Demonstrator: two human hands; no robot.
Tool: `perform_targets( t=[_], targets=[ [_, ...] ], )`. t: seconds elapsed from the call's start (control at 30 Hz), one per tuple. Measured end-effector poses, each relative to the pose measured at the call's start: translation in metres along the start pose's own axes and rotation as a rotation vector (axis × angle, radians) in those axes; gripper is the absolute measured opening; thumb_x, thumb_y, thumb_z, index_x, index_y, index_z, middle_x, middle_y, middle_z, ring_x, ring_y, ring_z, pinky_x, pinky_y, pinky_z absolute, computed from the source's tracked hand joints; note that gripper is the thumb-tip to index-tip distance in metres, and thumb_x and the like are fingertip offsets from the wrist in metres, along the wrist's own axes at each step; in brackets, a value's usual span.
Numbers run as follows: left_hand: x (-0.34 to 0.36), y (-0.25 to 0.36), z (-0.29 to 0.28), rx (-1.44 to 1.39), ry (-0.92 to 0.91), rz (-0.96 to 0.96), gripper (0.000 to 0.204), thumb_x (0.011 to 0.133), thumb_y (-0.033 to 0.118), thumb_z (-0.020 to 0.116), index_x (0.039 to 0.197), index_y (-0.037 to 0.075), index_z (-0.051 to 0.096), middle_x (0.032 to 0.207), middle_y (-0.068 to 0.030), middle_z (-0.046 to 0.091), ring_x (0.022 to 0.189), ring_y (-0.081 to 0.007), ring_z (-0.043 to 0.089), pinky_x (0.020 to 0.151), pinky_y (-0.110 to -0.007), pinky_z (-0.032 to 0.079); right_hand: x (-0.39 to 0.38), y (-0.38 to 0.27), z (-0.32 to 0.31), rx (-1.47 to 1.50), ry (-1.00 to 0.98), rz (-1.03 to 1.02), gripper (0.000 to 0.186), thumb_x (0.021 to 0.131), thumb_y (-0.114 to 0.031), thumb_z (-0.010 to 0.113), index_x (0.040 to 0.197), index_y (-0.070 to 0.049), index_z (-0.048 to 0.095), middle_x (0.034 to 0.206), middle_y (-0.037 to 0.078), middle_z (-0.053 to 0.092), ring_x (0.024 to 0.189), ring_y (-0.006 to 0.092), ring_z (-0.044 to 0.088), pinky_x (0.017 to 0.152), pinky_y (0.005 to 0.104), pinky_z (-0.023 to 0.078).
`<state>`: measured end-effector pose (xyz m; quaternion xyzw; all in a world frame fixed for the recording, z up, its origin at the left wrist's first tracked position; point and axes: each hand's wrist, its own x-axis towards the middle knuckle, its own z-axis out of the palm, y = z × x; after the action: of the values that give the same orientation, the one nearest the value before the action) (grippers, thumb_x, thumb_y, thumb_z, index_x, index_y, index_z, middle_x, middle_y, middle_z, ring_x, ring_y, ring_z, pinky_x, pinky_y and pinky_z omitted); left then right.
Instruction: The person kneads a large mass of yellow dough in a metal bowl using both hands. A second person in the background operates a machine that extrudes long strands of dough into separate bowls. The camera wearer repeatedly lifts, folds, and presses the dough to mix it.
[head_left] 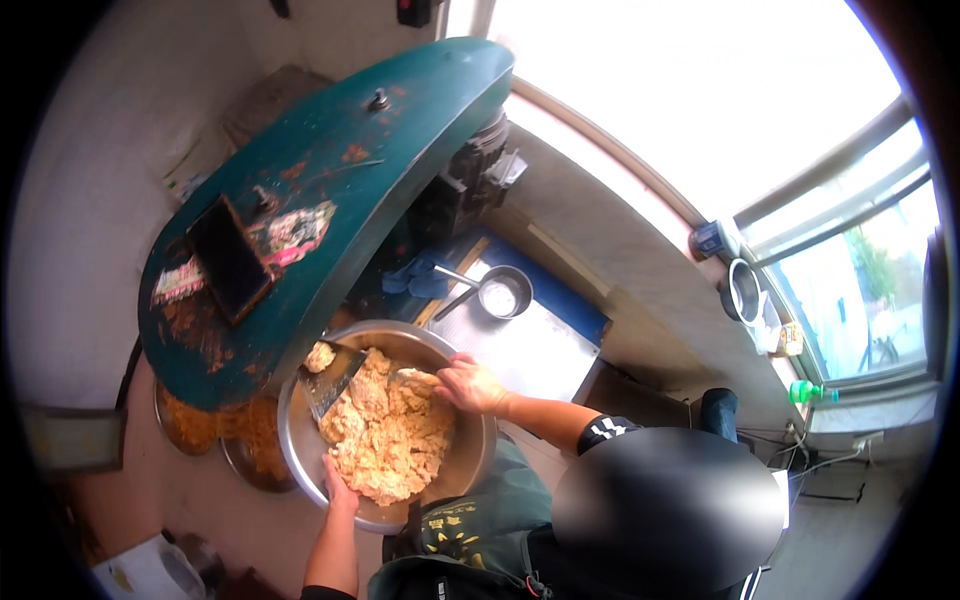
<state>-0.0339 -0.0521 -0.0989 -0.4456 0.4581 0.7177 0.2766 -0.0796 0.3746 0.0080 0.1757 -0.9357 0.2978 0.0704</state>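
A wide steel bowl (472, 455) is in front of me, partly under the edge of a green machine housing (400, 150). It holds a big, rough, pale orange lump of dough-like mix (390, 440). My right hand (472, 385) is at the bowl's far right side, its curled fingers closed on the edge of the mix. Low on the left, my left hand (342, 488) presses against the mix just inside the rim; its fingers are partly hidden. A flat metal plate (338, 385) slants into the bowl by the housing, with a smaller clump (320, 357) beside it.
Two pans of orange crumbly stuff (262, 440) stand left of the bowl. Beyond it, a long-handled metal pot (505, 292) rests on a pale board (560, 345). A green bottle (805, 392) and a round container (740, 290) line the windowsill.
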Motion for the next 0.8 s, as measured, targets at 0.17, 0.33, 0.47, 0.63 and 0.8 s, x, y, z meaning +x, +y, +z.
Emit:
perform_targets(
  t=[0.17, 0.33, 0.47, 0.63, 0.8],
  targets=[
    [0.045, -0.012, -0.036, 0.026, -0.159, 0.102, 0.087, 0.095, 0.076, 0.043, 0.155, 0.013, 0.038, 0.155, -0.0119, 0.047, 0.136, -0.0375, 0.051, 0.107, -0.06, 0.045, 0.0, 0.001, 0.005, -0.023, 0.032, -0.025, 0.022, 0.095, -0.029, 0.068, 0.099, -0.007, 0.064, 0.083, 0.01, 0.067, 0.091, 0.028, 0.066, 0.103, 0.042, 0.045],
    [-0.01, 0.0, 0.017, -0.042, -0.204, -0.108, 0.077, 0.1, 0.072, 0.03, 0.152, 0.018, 0.042, 0.148, -0.0086, 0.053, 0.127, -0.0306, 0.056, 0.094, -0.049, 0.051, -0.007, 0.012, 0.0, 0.008, 0.051, -0.007, 0.024, 0.096, -0.03, 0.066, 0.089, -0.008, 0.061, 0.082, 0.011, 0.064, 0.091, 0.0296, 0.065, 0.104, 0.0415, 0.044],
    [0.009, -0.009, 0.003, 0.053, -0.138, -0.226, 0.039, 0.103, 0.047, 0.048, 0.119, 0.016, 0.067, 0.103, 0.0013, 0.075, 0.078, -0.014, 0.069, 0.053, -0.026, 0.053, -0.002, 0.01, -0.005, 0.058, 0.087, -0.016, 0.026, 0.097, -0.031, 0.064, 0.087, -0.008, 0.06, 0.08, 0.011, 0.062, 0.09, 0.0309, 0.063, 0.103, 0.0416, 0.043],
    [0.009, -0.029, 0.001, -0.086, -0.442, -0.275, 0.067, 0.102, 0.06, 0.029, 0.15, 0.017, 0.046, 0.151, -0.0096, 0.052, 0.138, -0.034, 0.05, 0.109, -0.058, 0.045, -0.008, 0.015, -0.006, 0.131, 0.126, -0.012, 0.027, 0.098, -0.032, 0.063, 0.089, -0.006, 0.061, 0.081, 0.013, 0.062, 0.093, 0.0318, 0.062, 0.103, 0.0421, 0.043],
    [-0.008, -0.039, 0.021, -0.033, -0.518, -0.123, 0.072, 0.101, 0.061, 0.028, 0.155, 0.014, 0.039, 0.158, -0.0106, 0.045, 0.145, -0.0372, 0.04, 0.117, -0.06, 0.035, -0.012, 0.019, -0.006, 0.179, 0.133, -0.005, 0.026, 0.098, -0.03, 0.063, 0.091, -0.006, 0.061, 0.081, 0.012, 0.062, 0.094, 0.0318, 0.062, 0.102, 0.0417, 0.044]
  ],
)
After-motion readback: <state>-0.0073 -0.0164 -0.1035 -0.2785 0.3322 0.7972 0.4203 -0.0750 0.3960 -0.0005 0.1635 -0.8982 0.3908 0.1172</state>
